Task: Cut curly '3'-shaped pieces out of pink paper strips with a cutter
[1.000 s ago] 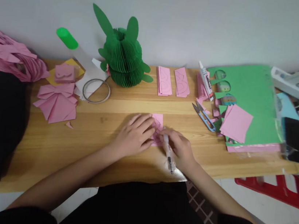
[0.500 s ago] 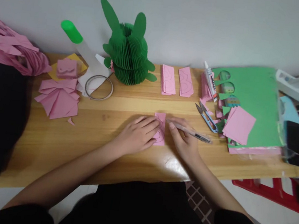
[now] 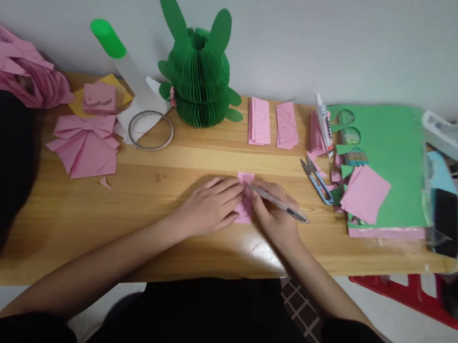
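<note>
My left hand [image 3: 212,206] lies flat, fingers stretched, over the left part of a small pink paper strip [image 3: 244,212] and presses it to the wooden table. Curved pen lines show on the strip. In my right hand [image 3: 278,218] is a clear-barrelled pen [image 3: 278,201], its tip on the strip's upper part, close to my left fingertips. Behind the strip lie two small piles of pink paper, a left pile [image 3: 259,122] and a right pile [image 3: 286,125], both with curved outlines drawn on them.
A green honeycomb-paper figure [image 3: 201,80] stands at the back. Blue thread snips [image 3: 317,181], a glue tube [image 3: 323,125], pink squares [image 3: 365,194] and green sheets [image 3: 399,160] lie right. Leftward are a tape ring [image 3: 170,138], a folded pink bow [image 3: 84,144] and a green-capped tube [image 3: 109,39].
My right hand has moved left with the pen, bringing its tip from beside the strip onto it. My left hand stays in place. The view has shifted slightly.
</note>
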The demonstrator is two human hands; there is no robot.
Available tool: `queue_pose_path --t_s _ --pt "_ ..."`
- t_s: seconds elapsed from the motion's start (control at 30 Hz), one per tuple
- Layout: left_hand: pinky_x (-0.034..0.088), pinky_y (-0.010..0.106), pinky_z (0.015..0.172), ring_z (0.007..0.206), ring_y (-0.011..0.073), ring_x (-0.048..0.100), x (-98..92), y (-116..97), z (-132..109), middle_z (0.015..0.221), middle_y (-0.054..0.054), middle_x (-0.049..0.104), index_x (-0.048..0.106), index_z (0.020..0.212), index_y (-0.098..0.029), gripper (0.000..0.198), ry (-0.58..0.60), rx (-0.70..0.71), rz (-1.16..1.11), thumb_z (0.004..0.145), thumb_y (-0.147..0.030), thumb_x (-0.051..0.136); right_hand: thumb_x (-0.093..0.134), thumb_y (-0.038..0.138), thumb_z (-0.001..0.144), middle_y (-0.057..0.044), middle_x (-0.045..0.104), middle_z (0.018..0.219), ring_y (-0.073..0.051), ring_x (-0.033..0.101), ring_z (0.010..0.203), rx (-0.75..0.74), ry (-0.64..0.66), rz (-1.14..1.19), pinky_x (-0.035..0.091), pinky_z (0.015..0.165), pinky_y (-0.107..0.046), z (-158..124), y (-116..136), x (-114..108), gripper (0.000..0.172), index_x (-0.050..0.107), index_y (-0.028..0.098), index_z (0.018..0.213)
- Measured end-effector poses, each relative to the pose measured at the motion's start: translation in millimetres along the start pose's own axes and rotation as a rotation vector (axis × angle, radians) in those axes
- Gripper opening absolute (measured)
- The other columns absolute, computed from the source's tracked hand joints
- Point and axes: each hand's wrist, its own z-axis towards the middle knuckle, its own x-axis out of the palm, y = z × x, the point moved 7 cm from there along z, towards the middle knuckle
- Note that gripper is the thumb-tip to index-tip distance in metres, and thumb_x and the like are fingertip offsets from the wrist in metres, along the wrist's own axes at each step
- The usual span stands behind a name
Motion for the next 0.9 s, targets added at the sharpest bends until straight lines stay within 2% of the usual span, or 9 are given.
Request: queue_pose_path --t_s 0.2,0.6,0.73,0.9 --pt "0.040 0.039 0.112 0.133 0.0242 0.053 1.1 0 0 0.136 0.013 0.065 0.065 0.121 -0.012 0.034 -0.006 0.000 -0.014 0.101 -0.034 0.050 0.059 0.020 0.091 -0.006 0.080 0.096 -0.021 0.076 0.088 -0.048 0.030 -0.037 0.062 0.081 -0.039 2 5 1 0.020 0.076 0.023 0.101" --pt "0.039 0.040 0.114 0.135 0.0250 0.051 3.5 1 0 0.136 0.013 0.064 0.065 0.121 -0.011 0.033 -0.002 -0.015 -0.065 0.099 -0.033 0.053 0.056 0.018 0.094 -0.007 0.080 0.101 -0.022 0.076 0.089 -0.144 -0.018 -0.168 0.063 0.081 -0.038 -1 11 7 0.024 0.074 0.023 0.109" --pt "0.039 0.040 0.114 0.134 0.0246 0.052 2.2 1 1 0.136 0.013 0.064 0.065 0.122 -0.012 0.034 -0.003 -0.016 -0.055 0.100 -0.034 0.051 0.057 0.017 0.094 -0.008 0.080 0.105 -0.023 0.075 0.094 -0.150 0.009 -0.133 0.062 0.086 -0.039 3 10 9 0.024 0.074 0.022 0.110" --pt "0.037 0.041 0.115 0.133 0.0250 0.053 0.8 1 0 0.136 0.012 0.064 0.064 0.124 -0.012 0.035 -0.002 -0.029 -0.066 0.100 -0.034 0.051 0.058 0.022 0.094 -0.006 0.080 0.107 -0.023 0.075 0.102 -0.075 0.087 0.006 0.060 0.093 -0.042 17 2 10 0.023 0.075 0.025 0.109"
